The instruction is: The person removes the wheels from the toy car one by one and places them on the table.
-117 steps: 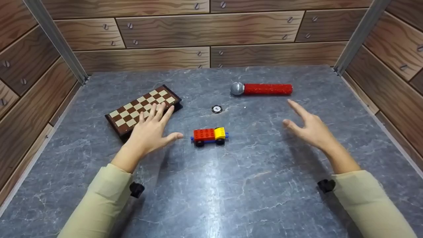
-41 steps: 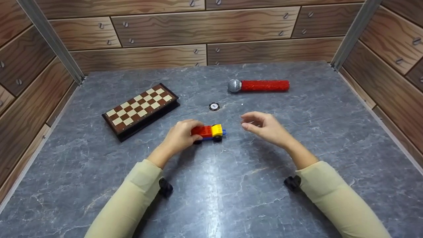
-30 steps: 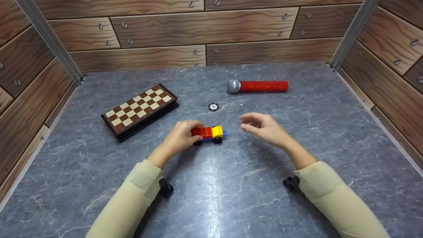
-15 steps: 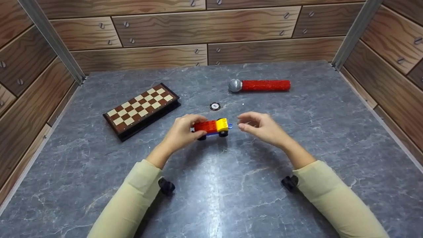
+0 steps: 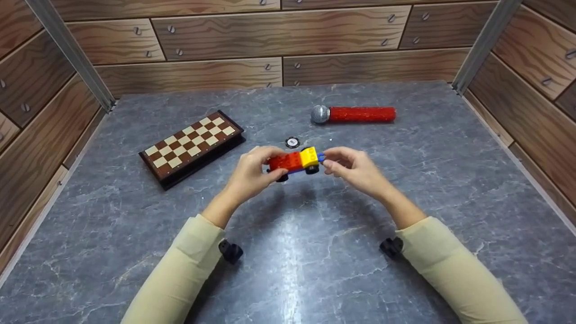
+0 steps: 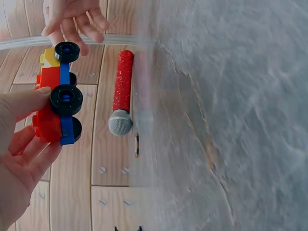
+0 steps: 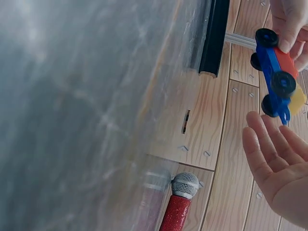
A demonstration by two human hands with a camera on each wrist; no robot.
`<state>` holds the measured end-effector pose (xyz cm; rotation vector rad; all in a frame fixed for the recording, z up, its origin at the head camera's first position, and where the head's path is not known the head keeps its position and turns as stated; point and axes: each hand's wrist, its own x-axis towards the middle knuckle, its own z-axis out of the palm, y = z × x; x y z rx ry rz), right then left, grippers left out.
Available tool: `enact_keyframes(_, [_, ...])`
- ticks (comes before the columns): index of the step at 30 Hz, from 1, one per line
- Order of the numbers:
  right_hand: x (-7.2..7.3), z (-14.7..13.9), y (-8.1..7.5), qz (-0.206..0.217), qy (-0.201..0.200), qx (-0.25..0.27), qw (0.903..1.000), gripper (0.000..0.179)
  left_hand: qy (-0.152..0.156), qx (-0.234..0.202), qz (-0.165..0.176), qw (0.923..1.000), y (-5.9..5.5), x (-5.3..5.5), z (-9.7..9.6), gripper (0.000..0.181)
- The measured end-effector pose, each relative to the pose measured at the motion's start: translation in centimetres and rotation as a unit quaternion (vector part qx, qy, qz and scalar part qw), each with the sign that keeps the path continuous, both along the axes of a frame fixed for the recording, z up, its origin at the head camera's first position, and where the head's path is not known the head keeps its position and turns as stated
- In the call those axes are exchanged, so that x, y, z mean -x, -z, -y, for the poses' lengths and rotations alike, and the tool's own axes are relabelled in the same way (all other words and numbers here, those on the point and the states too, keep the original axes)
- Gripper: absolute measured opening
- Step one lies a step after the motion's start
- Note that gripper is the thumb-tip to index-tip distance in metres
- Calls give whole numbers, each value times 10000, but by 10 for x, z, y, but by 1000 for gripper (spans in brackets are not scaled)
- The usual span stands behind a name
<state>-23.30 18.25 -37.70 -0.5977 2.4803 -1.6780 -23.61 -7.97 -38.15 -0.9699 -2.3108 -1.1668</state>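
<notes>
Toy car (image 5: pixel 292 161), raised in left hand (image 5: pixel 249 173), blocks straight way across to right hand (image 5: pixel 360 173); whether right fingers touch car's front unclear. Ahead-left of left hand: chessboard (image 5: pixel 192 146), strip of bare table (image 5: pixel 288 261) between. Just beyond car: flat chip (image 5: pixel 292 142). Farther ahead of right hand: microphone (image 5: pixel 360 114), lying crosswise. Open room: under car, right of right hand, back between forearms.

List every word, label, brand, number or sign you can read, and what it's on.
No text is readable.
Round chip: a mark at its centre, too small to read.
Toy car: no lettering can be made out.
Microphone: none visible.
Checkered board: none legible.
</notes>
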Motion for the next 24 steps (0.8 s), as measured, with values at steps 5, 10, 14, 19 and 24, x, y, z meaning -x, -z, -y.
enact_keyframes(5, [0, 3, -3, -82, 201, 637, 9977, 35, -128, -177, -291, 9993, -2, -2, -8, 30])
enact_keyframes(10, [0, 10, -7, -315, 376, 1288, 9905, 34, -289, -361, -620, 9970, -3, -6, -16, 30])
enact_keyframes(14, [0, 15, -11, -317, 440, 1642, 9849, 37, -476, -400, -678, 9958, -5, -10, -22, 32])
enact_keyframes(19, [0, 18, -15, -52, 467, 2006, 9785, 42, -557, -525, -637, 9950, -5, -13, -29, 34])
enact_keyframes(24, [0, 18, -17, 58, 462, 2208, 9742, 42, -394, -590, -556, 9959, -4, -14, -32, 36])
